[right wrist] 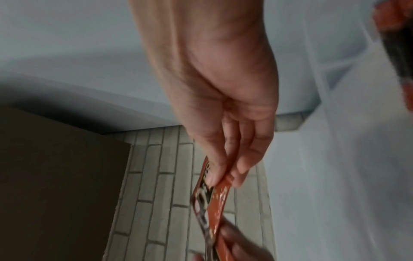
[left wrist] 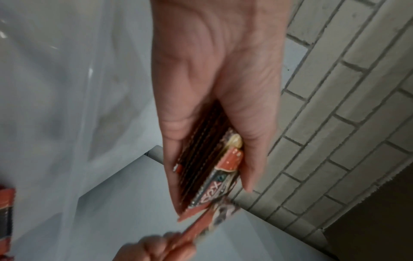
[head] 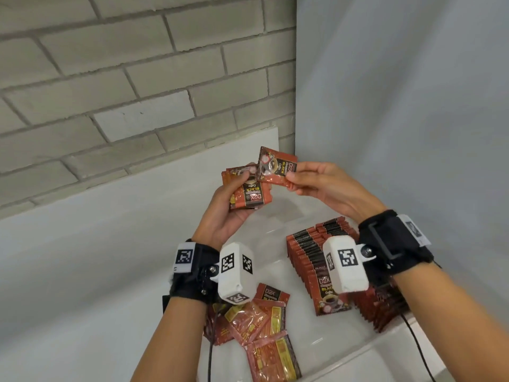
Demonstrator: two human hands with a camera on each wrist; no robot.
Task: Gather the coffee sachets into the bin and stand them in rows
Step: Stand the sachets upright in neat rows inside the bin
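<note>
Left hand (head: 220, 213) is gripping a small stack of red-and-black foil coffee sachets (head: 249, 193), count unclear. Right hand (head: 325, 186) is pinching one single sachet (head: 276, 168) against the stack, both raised over the clear plastic bin (head: 366, 346). Two standing rows (head: 316, 255) plus roughly five loose sachets (head: 261, 323) are sitting inside, on a white table (head: 82, 271) by a grey brick wall (head: 110, 78).
</note>
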